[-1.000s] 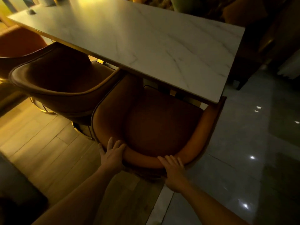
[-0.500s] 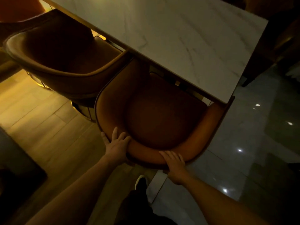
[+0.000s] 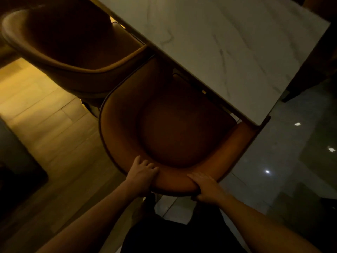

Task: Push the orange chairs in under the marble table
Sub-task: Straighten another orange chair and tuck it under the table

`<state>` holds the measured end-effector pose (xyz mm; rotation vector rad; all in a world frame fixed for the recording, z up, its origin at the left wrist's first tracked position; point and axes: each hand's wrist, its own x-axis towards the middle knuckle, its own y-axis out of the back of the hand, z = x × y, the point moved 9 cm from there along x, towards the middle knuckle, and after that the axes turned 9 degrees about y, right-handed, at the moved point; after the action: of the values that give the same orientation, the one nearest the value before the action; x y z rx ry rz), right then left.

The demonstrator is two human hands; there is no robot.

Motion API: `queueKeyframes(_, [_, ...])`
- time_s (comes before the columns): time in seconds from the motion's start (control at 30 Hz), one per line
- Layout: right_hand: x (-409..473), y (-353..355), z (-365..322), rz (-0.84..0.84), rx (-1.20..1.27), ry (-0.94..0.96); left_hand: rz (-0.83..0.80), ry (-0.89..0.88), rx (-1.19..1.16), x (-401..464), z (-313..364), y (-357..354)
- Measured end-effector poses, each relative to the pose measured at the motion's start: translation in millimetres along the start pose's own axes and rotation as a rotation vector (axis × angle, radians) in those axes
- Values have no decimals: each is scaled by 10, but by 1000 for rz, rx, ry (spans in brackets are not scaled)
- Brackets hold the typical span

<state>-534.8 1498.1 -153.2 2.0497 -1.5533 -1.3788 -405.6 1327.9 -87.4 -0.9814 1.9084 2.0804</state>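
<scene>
Two hands grip the near orange chair (image 3: 182,128) at its backrest rim: your left hand (image 3: 141,177) and right hand (image 3: 207,187), fingers curled over it. Its seat front lies under the marble table (image 3: 228,42); a second orange chair (image 3: 69,46) stands beside. No legible writing.

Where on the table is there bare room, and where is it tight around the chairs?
The marble top shows bare throughout. The near chair and the left chair touch or nearly touch, leaving no hand room between them.
</scene>
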Motion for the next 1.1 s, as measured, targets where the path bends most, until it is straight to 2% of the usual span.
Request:
queueKeyframes(0.07, [-24,60,246,-106,-105,18,-13,13,-11,55,94,-18])
queueKeyframes(0.17, [-1,215,609,-165,-256,127,-38,56,-12,112,254,-30])
queueKeyframes(0.47, [47,691,1366,-257,-475,362,-52,399,-155,231,968,-64])
queueKeyframes(0.6, [72,945,1584,-267,-550,346,-83,547,-192,289,1228,-152])
queueKeyframes(0.77, [167,1169,1898,-263,-647,299,-122,639,-224,407,1512,-173])
queueKeyframes(0.97, [195,1110,2037,-265,-717,215,-113,705,-245,489,1546,-195])
queueKeyframes(1.1, [209,1100,2065,-198,-667,228,-110,684,-291,493,1518,-238])
